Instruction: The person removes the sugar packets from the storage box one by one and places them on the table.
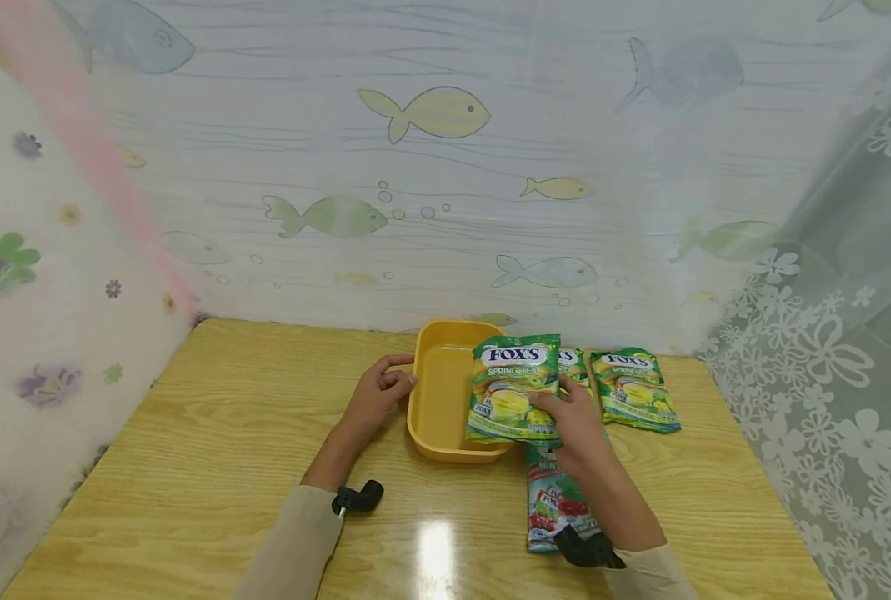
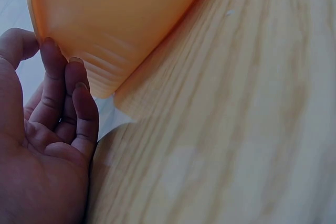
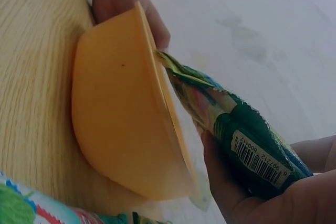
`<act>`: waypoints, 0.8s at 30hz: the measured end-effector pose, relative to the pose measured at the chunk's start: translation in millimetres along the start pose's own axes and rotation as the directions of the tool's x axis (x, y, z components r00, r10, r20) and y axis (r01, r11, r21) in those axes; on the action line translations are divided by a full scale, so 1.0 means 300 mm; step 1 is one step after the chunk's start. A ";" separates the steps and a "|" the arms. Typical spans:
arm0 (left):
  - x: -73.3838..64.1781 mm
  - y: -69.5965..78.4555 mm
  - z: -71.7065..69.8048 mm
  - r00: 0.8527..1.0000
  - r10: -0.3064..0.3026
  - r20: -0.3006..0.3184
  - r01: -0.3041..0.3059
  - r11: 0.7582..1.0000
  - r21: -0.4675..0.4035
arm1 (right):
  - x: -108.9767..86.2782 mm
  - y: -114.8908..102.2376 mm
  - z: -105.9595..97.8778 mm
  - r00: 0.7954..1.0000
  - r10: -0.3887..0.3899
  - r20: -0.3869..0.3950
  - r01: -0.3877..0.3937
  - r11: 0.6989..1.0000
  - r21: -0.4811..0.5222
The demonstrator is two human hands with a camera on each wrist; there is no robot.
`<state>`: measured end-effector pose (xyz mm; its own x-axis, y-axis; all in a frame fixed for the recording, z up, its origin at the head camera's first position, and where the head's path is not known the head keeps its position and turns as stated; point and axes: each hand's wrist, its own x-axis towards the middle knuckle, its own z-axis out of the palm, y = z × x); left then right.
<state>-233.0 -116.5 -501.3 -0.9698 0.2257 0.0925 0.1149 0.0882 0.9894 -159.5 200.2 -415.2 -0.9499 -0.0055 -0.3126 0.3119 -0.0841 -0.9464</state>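
Note:
My right hand (image 1: 582, 425) grips a green Fox's Spring Tea candy bag (image 1: 514, 390) by its right side, thumb on the front. The bag overlaps the right part of a yellow plastic tub (image 1: 439, 400) in the head view. Seen from the right wrist, the bag's barcode side (image 3: 252, 156) shows above the tub's rim (image 3: 157, 87). At the tub's left side, my left hand (image 1: 381, 390) pinches the rim between thumb and fingers. The left wrist view shows those fingers (image 2: 52, 72) against the tub's outer wall (image 2: 121, 19).
Behind the right hand lies another green Spring Tea bag (image 1: 576, 367), partly covered. A further one (image 1: 635, 390) lies to its right. Nearer the front is a teal mint candy bag (image 1: 553, 508), partly under the right forearm. A fish-patterned curtain (image 1: 445, 208) hangs behind the wooden table (image 1: 227, 433).

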 end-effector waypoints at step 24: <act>0.008 -0.012 0.004 1.000 -0.006 -0.022 0.006 1.000 0.005 | -0.015 0.019 -0.221 0.991 0.005 0.134 0.000 0.999 -0.039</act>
<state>-235.6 -115.2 -504.7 -0.9749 0.2037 0.0894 0.1105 0.0948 0.9893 -152.0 265.7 -424.5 -0.9426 -0.1394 -0.3035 0.3122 -0.0448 -0.9490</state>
